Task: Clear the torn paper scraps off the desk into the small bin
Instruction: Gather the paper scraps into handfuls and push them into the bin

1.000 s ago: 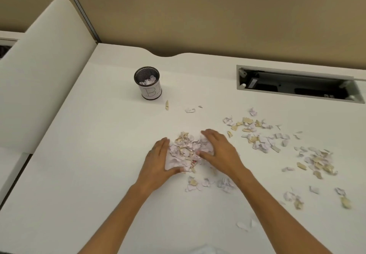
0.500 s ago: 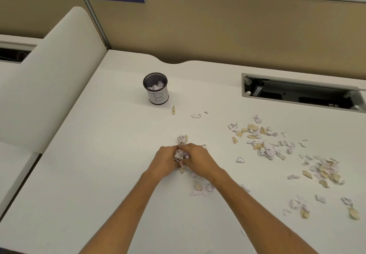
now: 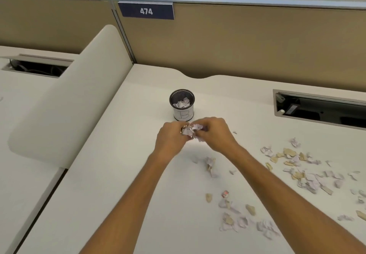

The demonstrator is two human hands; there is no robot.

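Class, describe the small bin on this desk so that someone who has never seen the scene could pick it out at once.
Start at the tan partition with the navy sign reading 474. On the white desk below it, just beyond the person's cupped hands, stands the small bin. It is the only upright container there: a black mesh cylinder with a white label marked B, already holding a few paper scraps.
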